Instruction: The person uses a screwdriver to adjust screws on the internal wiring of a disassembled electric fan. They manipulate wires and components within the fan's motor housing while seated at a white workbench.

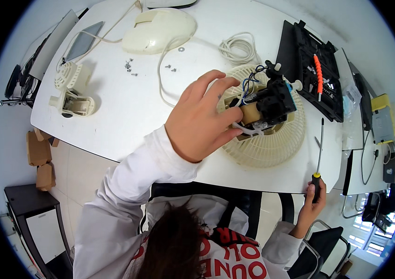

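If left fingers (pixel 231 115), half-curled, hold unclear, tug the motor (pixel 275 103), wires (pixel 245 84) could tear; right fingers (pixel 310 190) grip the screwdriver (pixel 317 176).

Pretty bright room tbh. Pale walls (pixel 339 25), light tiled floor (pixel 75 186), big white table (pixel 128 104) up front. Low black cabinet with a white front (pixel 43 232) off left, second white table (pixel 366 173) on the right, plus a black metal-framed chair (pixel 322 249) and glaring windows (pixel 367 238) lower right.
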{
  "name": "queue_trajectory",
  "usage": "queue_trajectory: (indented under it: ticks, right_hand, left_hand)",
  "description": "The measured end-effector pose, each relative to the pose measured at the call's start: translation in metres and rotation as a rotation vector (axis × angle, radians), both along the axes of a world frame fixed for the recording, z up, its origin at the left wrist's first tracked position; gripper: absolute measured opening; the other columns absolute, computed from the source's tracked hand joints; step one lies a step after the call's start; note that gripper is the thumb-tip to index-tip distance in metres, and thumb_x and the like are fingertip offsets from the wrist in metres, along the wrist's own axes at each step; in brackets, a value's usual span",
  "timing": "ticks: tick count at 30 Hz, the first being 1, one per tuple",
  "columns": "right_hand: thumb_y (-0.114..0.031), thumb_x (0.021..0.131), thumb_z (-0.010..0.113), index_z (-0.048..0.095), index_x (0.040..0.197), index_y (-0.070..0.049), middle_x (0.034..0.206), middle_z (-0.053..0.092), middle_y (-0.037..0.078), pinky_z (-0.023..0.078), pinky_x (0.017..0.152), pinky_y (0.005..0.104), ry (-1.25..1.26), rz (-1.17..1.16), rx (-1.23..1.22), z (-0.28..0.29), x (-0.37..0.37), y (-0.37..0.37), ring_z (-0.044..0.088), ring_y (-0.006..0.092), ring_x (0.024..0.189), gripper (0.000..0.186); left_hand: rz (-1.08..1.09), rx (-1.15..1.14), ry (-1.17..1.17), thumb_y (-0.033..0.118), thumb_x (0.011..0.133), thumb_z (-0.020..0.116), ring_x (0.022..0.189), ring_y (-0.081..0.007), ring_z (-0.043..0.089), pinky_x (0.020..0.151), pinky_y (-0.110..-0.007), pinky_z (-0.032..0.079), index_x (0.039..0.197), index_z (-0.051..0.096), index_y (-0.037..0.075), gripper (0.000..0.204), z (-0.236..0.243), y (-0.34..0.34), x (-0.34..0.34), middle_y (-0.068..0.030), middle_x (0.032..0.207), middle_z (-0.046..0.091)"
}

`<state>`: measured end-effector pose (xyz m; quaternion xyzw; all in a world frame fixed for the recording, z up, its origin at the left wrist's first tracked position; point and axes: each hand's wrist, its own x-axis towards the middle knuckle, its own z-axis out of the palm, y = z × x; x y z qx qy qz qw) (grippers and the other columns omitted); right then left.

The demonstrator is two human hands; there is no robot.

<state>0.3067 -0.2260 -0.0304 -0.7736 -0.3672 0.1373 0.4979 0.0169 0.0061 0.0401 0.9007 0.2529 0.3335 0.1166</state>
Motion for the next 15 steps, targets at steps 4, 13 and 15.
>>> queue_trajectory:
  ticks: [4,13,15]
  right_hand:
    - [-0.019,0.094,0.059,0.056,0.114,0.002,0.093,0.058,0.005,0.043,0.075,0.0232,-0.023,-0.009,-0.027,0.001,-0.002,0.007,0.051,0.0108,0.084,0.030]
    - [-0.022,0.093,0.060,0.056,0.110,0.003,0.091,0.056,0.004,0.040,0.073,0.0224,-0.064,-0.021,0.006,-0.001,-0.007,0.010,0.048,0.0109,0.080,0.030]
    - [-0.022,0.094,0.060,0.056,0.110,0.003,0.091,0.056,0.004,0.040,0.073,0.0224,-0.077,-0.018,0.015,-0.002,-0.007,0.010,0.048,0.0108,0.080,0.030]
  left_hand:
    - [-0.082,-0.070,-0.084,0.009,0.068,0.077,0.119,-0.0409,0.042,0.096,-0.046,0.040,0.083,0.060,0.008,0.023,-0.011,0.008,0.001,-0.0174,0.125,0.048]
    - [-0.070,-0.075,-0.086,0.019,0.062,0.083,0.123,-0.0426,0.037,0.099,-0.049,0.035,0.083,0.058,0.010,0.034,-0.005,0.001,0.005,-0.0186,0.126,0.044]
    - [-0.026,-0.063,-0.095,0.017,0.059,0.084,0.125,-0.0431,0.034,0.101,-0.049,0.032,0.081,0.060,0.010,0.033,-0.006,-0.002,0.008,-0.0187,0.128,0.043]
